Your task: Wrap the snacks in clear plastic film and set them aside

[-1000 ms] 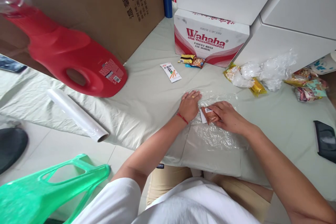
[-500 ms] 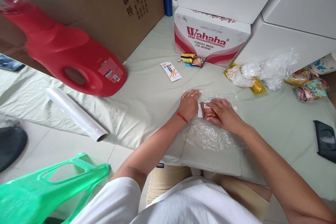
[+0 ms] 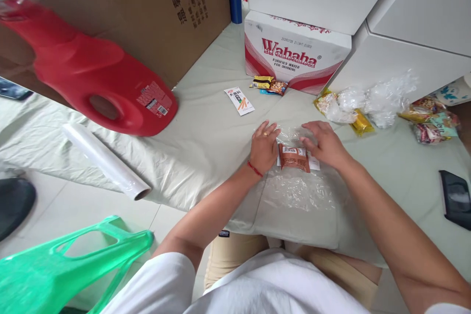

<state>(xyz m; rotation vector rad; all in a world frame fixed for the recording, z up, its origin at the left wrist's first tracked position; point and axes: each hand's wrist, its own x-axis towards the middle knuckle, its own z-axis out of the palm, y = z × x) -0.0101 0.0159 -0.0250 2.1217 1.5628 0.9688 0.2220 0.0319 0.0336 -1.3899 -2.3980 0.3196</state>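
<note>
A small brown snack packet (image 3: 294, 157) lies on a sheet of clear cling film (image 3: 298, 191) spread over the pale green cloth (image 3: 206, 132). My left hand (image 3: 264, 148) rests flat on the film just left of the packet, fingers apart, a red string on the wrist. To the right of the packet, my right hand (image 3: 326, 144) has its fingers spread over the film's far edge. Neither hand grips the packet.
A red jug (image 3: 91, 78) lies at the left, with a roll of cling film (image 3: 105, 159) below it. A Wahaha box (image 3: 294, 51) stands behind, snack packets (image 3: 268, 84) before it. Wrapped snacks (image 3: 368, 105) lie right, a black phone (image 3: 456, 196) far right, a green bag (image 3: 66, 270) lower left.
My right hand has let go of the brown packet and moved up and to the right. The packet now lies uncovered on the film between both hands.
</note>
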